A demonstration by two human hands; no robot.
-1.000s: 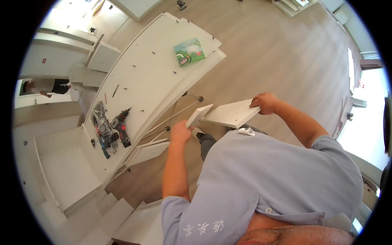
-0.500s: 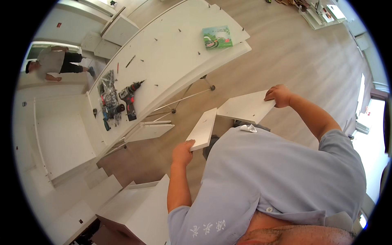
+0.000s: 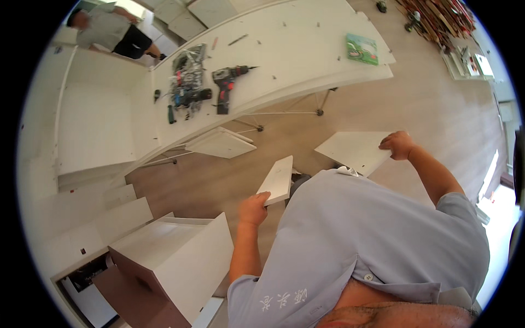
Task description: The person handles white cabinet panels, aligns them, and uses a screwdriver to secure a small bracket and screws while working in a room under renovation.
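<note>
Holds a narrow white panel (image 3: 276,180), smooth, straight-edged, faintly marked, in front of the grey shirt (image 3: 383,229), clasping its near end with the left hand (image 3: 253,209); grips a broader white panel (image 3: 350,148), flat and angular with a small dark spot, at its right end with the right hand (image 3: 398,145); faces a white table (image 3: 306,54) bearing a drill (image 3: 223,82)

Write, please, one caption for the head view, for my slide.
Left hand grips a narrow white panel, right hand a wider panel, before a work surface bearing a drill and green box.
</note>
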